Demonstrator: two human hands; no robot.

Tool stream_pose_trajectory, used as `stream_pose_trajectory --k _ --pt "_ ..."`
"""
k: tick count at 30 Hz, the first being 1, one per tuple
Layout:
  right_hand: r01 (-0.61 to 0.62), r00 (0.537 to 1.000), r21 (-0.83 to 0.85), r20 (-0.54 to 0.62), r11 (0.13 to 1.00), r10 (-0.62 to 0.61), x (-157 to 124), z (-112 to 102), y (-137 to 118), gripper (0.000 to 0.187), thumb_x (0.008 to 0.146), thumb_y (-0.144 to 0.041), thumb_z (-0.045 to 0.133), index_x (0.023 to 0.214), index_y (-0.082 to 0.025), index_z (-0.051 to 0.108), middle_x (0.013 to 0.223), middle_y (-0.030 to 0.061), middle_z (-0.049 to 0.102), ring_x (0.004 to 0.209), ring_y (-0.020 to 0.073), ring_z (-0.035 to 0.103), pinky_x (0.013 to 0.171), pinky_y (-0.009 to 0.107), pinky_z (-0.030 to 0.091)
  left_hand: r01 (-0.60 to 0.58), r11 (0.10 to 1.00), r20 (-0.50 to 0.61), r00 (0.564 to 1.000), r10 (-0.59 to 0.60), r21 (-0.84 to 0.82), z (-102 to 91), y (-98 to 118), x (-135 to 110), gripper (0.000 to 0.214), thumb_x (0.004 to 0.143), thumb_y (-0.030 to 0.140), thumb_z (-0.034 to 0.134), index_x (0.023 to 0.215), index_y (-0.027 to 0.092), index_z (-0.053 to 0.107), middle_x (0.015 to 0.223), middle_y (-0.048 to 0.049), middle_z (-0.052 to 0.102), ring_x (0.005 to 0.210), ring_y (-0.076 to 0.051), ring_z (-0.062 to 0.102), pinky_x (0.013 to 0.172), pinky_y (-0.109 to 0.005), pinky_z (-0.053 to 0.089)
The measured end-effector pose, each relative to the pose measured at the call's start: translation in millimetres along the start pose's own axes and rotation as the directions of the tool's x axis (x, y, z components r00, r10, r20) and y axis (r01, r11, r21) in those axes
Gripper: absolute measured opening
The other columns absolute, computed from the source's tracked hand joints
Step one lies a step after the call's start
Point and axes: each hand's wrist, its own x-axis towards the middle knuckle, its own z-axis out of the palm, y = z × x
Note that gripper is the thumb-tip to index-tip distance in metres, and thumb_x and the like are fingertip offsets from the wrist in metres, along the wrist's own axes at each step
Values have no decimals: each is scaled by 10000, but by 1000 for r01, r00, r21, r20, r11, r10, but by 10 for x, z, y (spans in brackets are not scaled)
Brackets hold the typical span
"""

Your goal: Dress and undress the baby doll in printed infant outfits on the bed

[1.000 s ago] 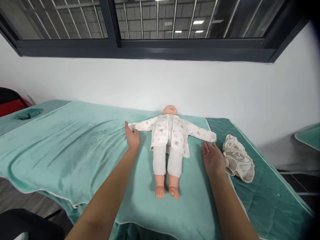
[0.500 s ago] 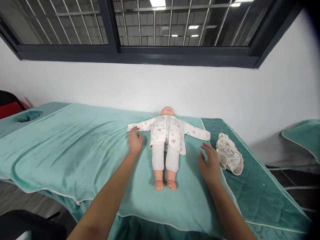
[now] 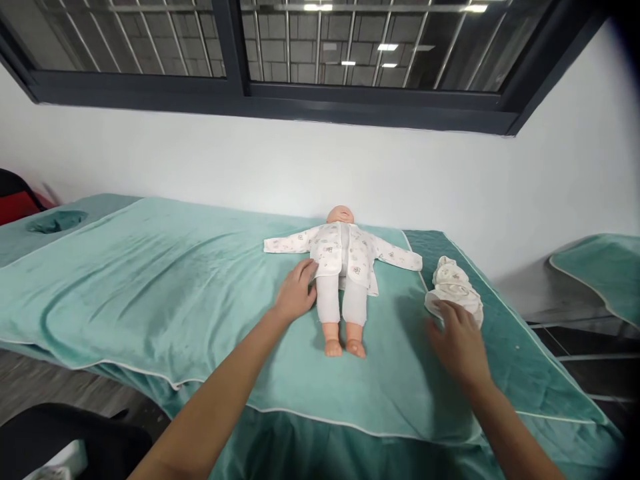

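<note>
A baby doll [image 3: 343, 273] lies on its back on a teal blanket [image 3: 165, 280], head toward the white wall, arms spread. It wears a white printed jacket and white pants, feet bare. My left hand [image 3: 296, 295] rests flat on the blanket, fingers open, with its fingertips at the doll's left hip and jacket hem. My right hand [image 3: 459, 345] reaches out over the blanket, fingers spread, with its fingertips touching the near edge of a crumpled white garment [image 3: 453, 287] right of the doll.
The blanket covers a long massage bed with a darker quilted cover [image 3: 505, 333] showing at the right end. A face hole [image 3: 55, 221] lies at the far left. Another teal-covered bed [image 3: 600, 267] stands to the right. A dark chair [image 3: 70, 443] is at lower left.
My left hand slid from beside the doll's sleeve inward to its hip. My right hand moved right and nearer, from the blanket beside the doll to the crumpled garment's edge.
</note>
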Motion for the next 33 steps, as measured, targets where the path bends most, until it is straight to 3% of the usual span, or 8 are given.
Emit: stream_pose_trajectory --k 4,7,10,13,19,25,29,33 --pt "-9 999 210 50 978 -2 238 417 -735 422 867 -328 543 1266 -193 544 1214 143 588 1146 315 509 976 469 426 51 987 32 998 -56 150 36 -82 52 595 838 214 573 1415 198 427 1413 -152 457 1241 -285 520 1053 -449 441" --pt "-80 987 131 151 988 60 449 651 -1044 391 862 -282 547 1239 -181 568 1104 132 627 1040 304 528 882 419 429 80 957 9 996 -86 280 67 -150 90 300 869 242 551 1160 181 594 1214 -133 558 1153 -291 525 1008 -464 451" --pt "-110 980 135 178 985 85 564 745 -1084 329 853 -213 513 1163 -191 625 1003 110 649 946 270 546 820 368 412 86 927 4 996 -94 365 67 -194 100 102 863 217 547 901 193 638 1100 -121 582 1076 -290 525 948 -454 464" --pt "-236 971 348 116 907 208 570 758 -968 278 888 -287 478 1055 -189 679 941 80 672 870 232 572 792 337 417 37 948 20 999 -45 316 44 -206 72 111 838 165 538 861 200 641 1132 -107 589 1070 -263 538 948 -416 467" --pt "-444 827 597 -15 668 563 516 742 -793 321 857 -393 533 986 -158 709 972 86 699 897 239 592 829 353 441 54 966 -45 998 -44 255 2 -128 -43 76 826 166 542 810 195 610 1156 -109 608 1088 -259 552 960 -405 463" --pt "-213 936 552 -120 806 330 544 752 -891 432 831 -319 606 1240 -179 614 1214 124 575 1083 255 550 959 415 441 68 976 -120 992 -43 208 60 -39 10 251 862 239 561 1108 195 583 1352 -145 526 1273 -296 479 1082 -440 387" --pt "-7 993 564 -95 826 73 549 700 -1006 312 910 -287 531 1195 -219 640 1198 96 591 1156 242 534 1032 404 404 68 975 -127 991 -41 211 132 -29 102 200 898 238 508 1071 187 594 1099 -128 632 1072 -269 557 973 -409 425" --pt "-120 990 589 7 799 143 535 643 -1036 268 975 -353 452 946 -182 657 901 48 642 876 204 578 825 338 444 164 983 -134 979 -152 82 147 -64 174 220 938 333 469 830 194 600 853 -52 622 881 -213 557 828 -332 429"
